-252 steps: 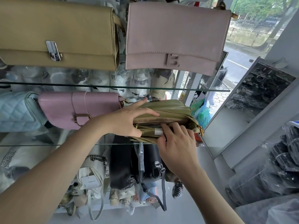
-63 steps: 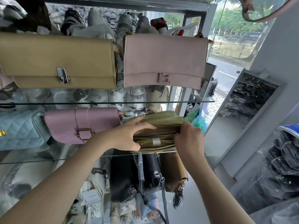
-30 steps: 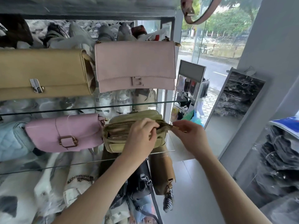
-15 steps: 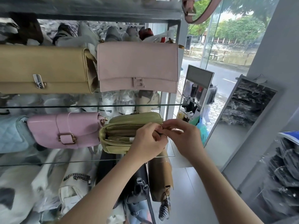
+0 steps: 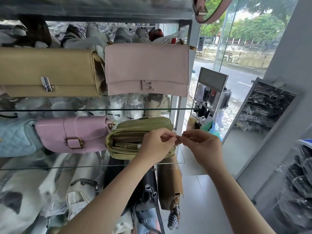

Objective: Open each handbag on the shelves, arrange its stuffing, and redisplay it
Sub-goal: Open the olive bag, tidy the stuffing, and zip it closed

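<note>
An olive-green handbag (image 5: 135, 132) lies on the middle glass shelf (image 5: 179, 162), its zip side facing me and gaping at the left, with a white tag showing inside. My left hand (image 5: 155, 146) covers the bag's right end and pinches a small metal zip pull at its right corner. My right hand (image 5: 200, 144) meets it from the right and pinches the same bit of hardware. The bag's right end is hidden behind my left hand.
A pink buckled bag (image 5: 72, 134) and a light blue quilted bag (image 5: 15, 137) sit left on the same shelf. A tan clutch (image 5: 49, 71) and a dusty pink clutch (image 5: 146, 68) stand above. Black and brown bags (image 5: 170, 184) hang below. A glass wall is to the right.
The right hand came off the bag's end and drew close to the left hand at the bag's right corner. Both hands now pinch the zip hardware there. The view shifted slightly.
</note>
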